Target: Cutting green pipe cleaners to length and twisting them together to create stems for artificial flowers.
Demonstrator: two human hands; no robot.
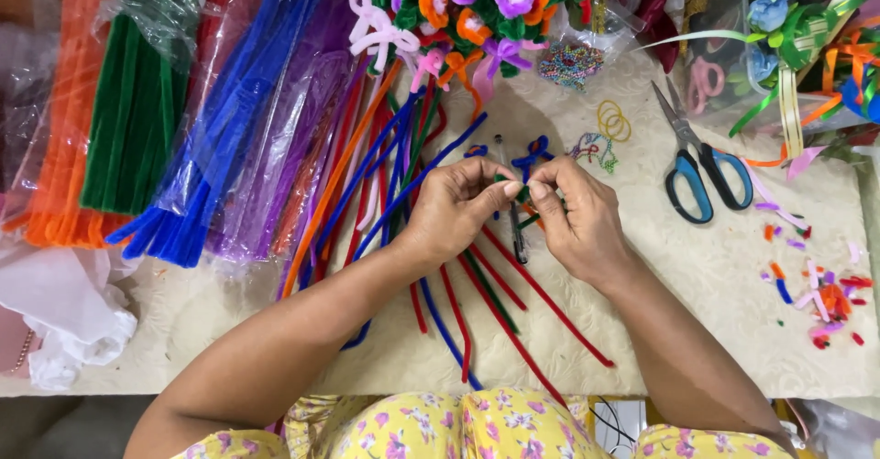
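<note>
My left hand [456, 207] and my right hand [577, 221] meet over the middle of the table, fingertips pinched together on a small green pipe cleaner piece [519, 193]. A thin dark stick [519, 239] runs down between the hands. Just beyond my fingers lie two small blue pipe cleaner bows [532, 152]. Loose red, blue and green pipe cleaners [513, 317] lie under my wrists, fanning toward me.
Bagged bundles of pipe cleaners, orange [69, 120], green [137, 83], blue [220, 120], lie at left. A bouquet of pipe cleaner flowers [477, 5] sits at the back. Blue-handled scissors [701, 170] lie to the right, with yellow rubber bands [614, 122], a bead bag [570, 63] and cut scraps [820, 294].
</note>
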